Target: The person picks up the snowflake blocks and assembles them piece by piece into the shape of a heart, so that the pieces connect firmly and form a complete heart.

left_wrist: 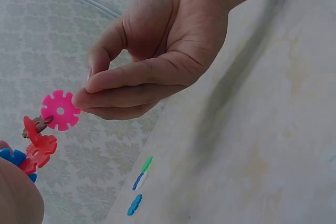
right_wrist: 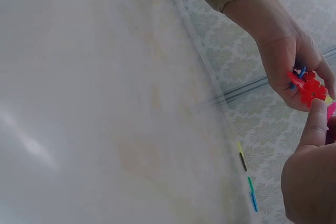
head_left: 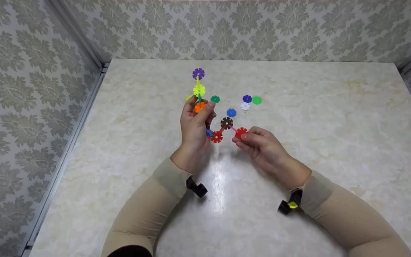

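A chain of joined notched plastic discs runs between the hands. My left hand (head_left: 195, 130) grips it around an orange disc (head_left: 200, 107), with yellow discs and a purple disc (head_left: 198, 74) extending beyond the fingers. From under this hand the chain continues through a blue piece, a red disc (head_left: 216, 137), a black disc (head_left: 226, 123) and a pink piece. At its right end my right hand (head_left: 269, 151) pinches another red disc (head_left: 241, 133) between thumb and fingers. In the left wrist view, a pink disc (left_wrist: 60, 110) touches the right hand's fingertips (left_wrist: 80, 98).
On the table (head_left: 120, 142) beyond the hands lie loose discs: dark green (head_left: 215, 99), blue (head_left: 231, 112), dark blue (head_left: 247, 98), white (head_left: 245, 106) and light green (head_left: 256, 100). A yellow one (head_left: 189, 97) is partly hidden behind the left hand. Patterned walls (head_left: 227, 30) stand behind and beside.
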Tool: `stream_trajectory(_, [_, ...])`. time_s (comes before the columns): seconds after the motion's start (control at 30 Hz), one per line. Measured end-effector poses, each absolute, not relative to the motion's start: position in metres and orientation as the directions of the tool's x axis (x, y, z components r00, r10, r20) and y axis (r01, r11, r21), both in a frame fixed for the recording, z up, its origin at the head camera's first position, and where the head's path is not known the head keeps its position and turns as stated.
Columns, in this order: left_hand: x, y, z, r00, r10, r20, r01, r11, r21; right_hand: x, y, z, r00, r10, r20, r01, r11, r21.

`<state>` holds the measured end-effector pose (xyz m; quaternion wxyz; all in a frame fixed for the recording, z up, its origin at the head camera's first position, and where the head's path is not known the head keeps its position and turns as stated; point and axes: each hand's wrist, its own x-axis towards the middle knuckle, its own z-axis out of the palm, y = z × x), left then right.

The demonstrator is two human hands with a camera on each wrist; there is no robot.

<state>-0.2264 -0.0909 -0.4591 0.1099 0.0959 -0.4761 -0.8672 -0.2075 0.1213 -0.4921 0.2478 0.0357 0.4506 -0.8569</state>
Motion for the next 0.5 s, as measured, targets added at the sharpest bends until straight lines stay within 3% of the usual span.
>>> stream_trajectory(0.2, [-0.2243,-0.0894,-0.4581,-0.982,-0.177,-0.061,0.037,-0.501,0.865,-0.2079,0.123,-0.49,-0.884,-0.372,-0.281,0.44,-0.467,-0.767])
stream_trajectory(0.5, [-0.2236,-0.0945,-0.4584,-0.997,0.082,-0.007,-0.039,-0.395,0.918,-0.2112,0.128,-0.4866,-0.897,-0.351,-0.268,0.413,-0.449,-0.793])
